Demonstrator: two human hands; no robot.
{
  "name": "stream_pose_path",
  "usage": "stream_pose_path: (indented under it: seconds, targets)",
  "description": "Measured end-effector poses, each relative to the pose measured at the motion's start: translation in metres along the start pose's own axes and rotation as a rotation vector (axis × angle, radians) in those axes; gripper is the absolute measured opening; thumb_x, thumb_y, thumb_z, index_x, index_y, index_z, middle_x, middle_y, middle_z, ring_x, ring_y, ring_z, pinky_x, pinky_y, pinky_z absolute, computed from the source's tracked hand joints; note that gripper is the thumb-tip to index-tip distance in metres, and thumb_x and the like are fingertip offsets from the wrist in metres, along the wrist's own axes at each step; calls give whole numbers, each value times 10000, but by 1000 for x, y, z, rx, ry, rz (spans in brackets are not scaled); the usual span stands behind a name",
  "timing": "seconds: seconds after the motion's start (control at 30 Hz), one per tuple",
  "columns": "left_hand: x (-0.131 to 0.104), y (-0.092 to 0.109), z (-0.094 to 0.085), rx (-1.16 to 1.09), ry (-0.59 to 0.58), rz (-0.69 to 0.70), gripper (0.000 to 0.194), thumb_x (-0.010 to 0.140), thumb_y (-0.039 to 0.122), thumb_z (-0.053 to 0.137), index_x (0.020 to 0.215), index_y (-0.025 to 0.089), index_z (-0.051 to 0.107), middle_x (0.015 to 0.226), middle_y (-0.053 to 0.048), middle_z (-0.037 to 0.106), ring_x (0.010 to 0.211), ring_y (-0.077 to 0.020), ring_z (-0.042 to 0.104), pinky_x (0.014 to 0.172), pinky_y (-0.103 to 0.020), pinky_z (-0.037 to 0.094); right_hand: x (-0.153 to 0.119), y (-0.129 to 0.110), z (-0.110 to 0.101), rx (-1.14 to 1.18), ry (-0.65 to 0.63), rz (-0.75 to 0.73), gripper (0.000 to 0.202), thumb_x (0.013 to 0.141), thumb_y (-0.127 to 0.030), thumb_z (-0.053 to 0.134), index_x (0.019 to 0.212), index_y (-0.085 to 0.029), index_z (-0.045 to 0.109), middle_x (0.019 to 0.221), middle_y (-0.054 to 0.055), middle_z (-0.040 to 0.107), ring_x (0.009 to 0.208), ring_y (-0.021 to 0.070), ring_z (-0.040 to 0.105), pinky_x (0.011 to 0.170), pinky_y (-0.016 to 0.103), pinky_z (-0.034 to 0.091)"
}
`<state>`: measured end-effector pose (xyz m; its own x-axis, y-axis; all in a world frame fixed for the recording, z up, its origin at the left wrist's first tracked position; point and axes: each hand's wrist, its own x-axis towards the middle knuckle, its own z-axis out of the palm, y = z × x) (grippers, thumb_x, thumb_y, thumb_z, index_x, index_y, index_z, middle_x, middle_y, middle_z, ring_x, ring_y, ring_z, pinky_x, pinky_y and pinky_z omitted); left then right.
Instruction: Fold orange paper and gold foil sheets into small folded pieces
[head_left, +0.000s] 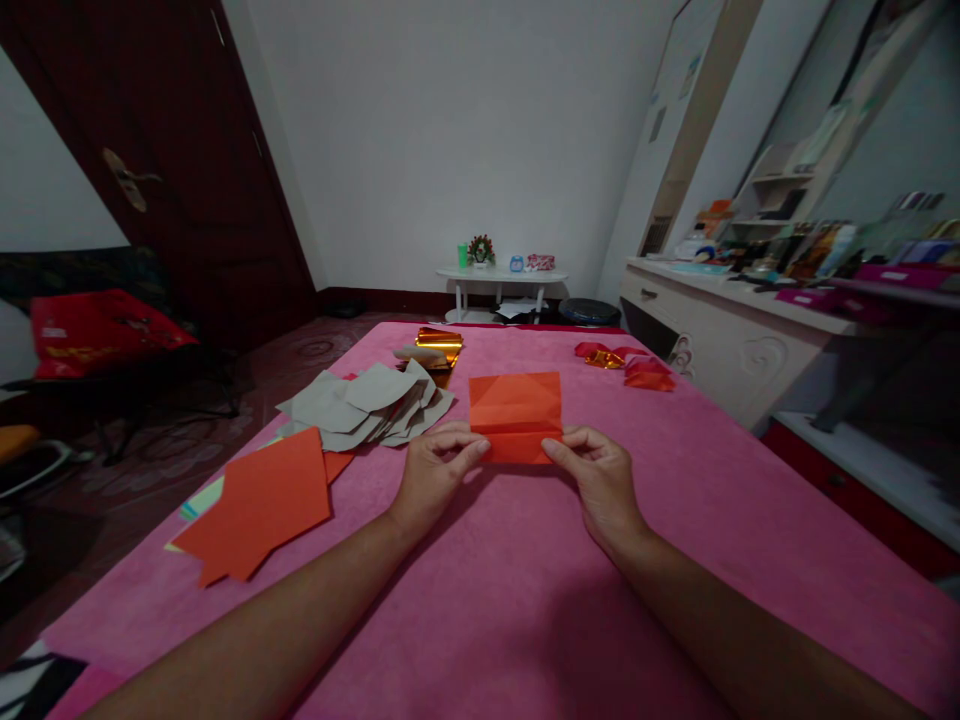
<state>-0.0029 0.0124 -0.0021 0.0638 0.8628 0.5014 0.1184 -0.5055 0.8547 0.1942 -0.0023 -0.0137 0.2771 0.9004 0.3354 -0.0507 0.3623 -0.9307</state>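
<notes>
Between my two hands is an orange sheet of paper [516,403], creased across its width, with a fold line low on it. My left hand [444,465] pinches its lower left edge between thumb and fingers. At the lower right edge, my right hand [596,470] grips it the same way. The sheet is held up over the pink tablecloth [495,600]. To the left lie more orange paper sheets [262,495], partly over pale green and yellow ones. Behind them is a loose pile of grey paper pieces [360,405].
A shiny gold foil piece [441,345] lies at the far left of the table. Folded red and gold paper pieces [626,364] sit at the far right. Beyond stands a small white table [499,273]; a cluttered dresser [720,320] is on the right.
</notes>
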Motion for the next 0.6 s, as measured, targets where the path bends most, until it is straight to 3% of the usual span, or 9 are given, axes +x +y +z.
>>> stream_pose_path:
  seconds: [0.33,0.6]
  targets:
    - [1,-3,0,-45,-8,-95,119,717,266,719,650,168,732,662,-27,669,647,-142,585,635,-260,459,0,1,-1,55,20,81,194,644,-330,782,665,-186,653,674,-9,643,609,131,564,596,263,445]
    - [-1,-5,1,-53,-25,-157,165,739,299,698,659,158,733,658,-33,676,636,-138,592,615,-247,458,1,3,-2,24,8,29,197,679,-349,753,667,-195,631,773,12,656,722,157,592,680,277,468]
